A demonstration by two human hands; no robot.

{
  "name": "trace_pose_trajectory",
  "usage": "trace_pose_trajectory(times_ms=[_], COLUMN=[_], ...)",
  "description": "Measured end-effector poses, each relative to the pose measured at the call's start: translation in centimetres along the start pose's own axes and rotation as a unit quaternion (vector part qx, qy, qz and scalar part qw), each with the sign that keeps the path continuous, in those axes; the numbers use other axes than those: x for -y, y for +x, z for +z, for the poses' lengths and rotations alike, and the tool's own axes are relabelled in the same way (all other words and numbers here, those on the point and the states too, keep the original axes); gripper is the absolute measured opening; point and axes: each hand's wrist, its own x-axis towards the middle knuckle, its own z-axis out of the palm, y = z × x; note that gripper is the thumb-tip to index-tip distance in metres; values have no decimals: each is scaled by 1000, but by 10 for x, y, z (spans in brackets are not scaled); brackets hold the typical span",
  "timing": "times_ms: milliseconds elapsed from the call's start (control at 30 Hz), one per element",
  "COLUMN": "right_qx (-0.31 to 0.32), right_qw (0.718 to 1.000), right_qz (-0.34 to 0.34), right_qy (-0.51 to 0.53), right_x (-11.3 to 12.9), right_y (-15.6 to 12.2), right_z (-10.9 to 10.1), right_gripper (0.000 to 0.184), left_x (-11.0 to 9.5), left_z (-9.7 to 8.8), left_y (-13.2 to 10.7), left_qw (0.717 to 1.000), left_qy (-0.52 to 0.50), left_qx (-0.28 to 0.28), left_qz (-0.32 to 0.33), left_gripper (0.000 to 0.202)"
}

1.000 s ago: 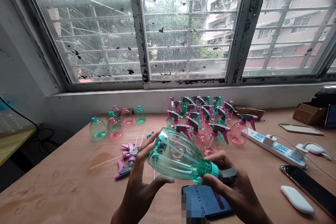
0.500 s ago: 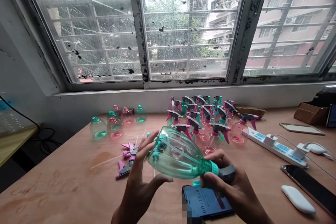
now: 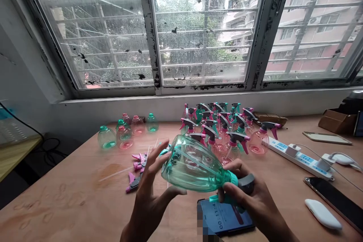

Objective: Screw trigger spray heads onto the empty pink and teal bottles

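Note:
A clear green spray bottle point(image 3: 193, 166) lies tilted on its side in the air, its base to the left and its neck to the right. My right hand point(image 3: 249, 196) is closed around the neck and the grey and teal spray head point(image 3: 245, 184). Around the base, my left hand point(image 3: 153, 185) is spread, fingers behind and thumb below; whether it touches the bottle I cannot tell. A thin tube shows inside the bottle. Behind my left hand, pink and grey spray heads point(image 3: 136, 181) with tubes lie on the table.
Several headless green and pink bottles point(image 3: 107, 138) stand at the back left. Many assembled spray bottles point(image 3: 258, 141) crowd the back middle. A lit phone point(image 3: 224, 221) lies below my hands. To the right are a power strip point(image 3: 300, 160), a dark phone point(image 3: 334, 200) and a white mouse-like object point(image 3: 323, 214).
The spray bottle has shifted slightly to the right and turned a little about its length. My right hand moved with it, while my left hand stays nearly in place.

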Motion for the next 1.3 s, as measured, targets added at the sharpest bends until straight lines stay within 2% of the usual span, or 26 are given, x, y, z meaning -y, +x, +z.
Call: trace_pose_trajectory(times_ms=[133, 267, 367, 567, 633, 733, 833, 1033, 1200, 1300], right_qx=[39, 4, -12, 30, 18, -16, -15, 13, -15, -21], right_qw=[997, 1000, 999, 998, 999, 999, 999, 1000, 999, 998], right_qz=[52, 10, -18, 41, 31, -20, -37, 10, -14, -29], right_qy=[44, -3, -39, 28, 16, -37, -34, -2, -48, -60], right_x=[0, 1, 3, 4, 4, 3, 2, 0, 4, 6], right_y=[4, 3, 2, 4, 3, 1, 0, 4, 2, -1], right_z=[-6, -5, -1, -3, -3, -1, -1, -11, -11, -10], right_gripper=[56, 50, 46, 53, 52, 46, 44, 48, 46, 46], left_x=[-2, -6, -5, -2, -4, -7, -7, -2, -4, -5], left_z=[3, 5, 4, 0, 0, 2, 4, 9, 9, 8], left_y=[2, 1, 0, 3, 2, 1, 2, 2, -4, -4], left_qw=[999, 999, 999, 999, 998, 999, 1000, 999, 998, 999], left_qy=[36, 45, 24, 37, 44, 37, 26, 40, 54, 41], left_qx=[0, 22, 13, 2, 13, 22, 11, -8, 16, 13], left_qz=[33, -7, -33, 25, 33, 9, -9, 35, -17, -24], left_gripper=[59, 73, 63, 58, 65, 74, 63, 59, 69, 56])
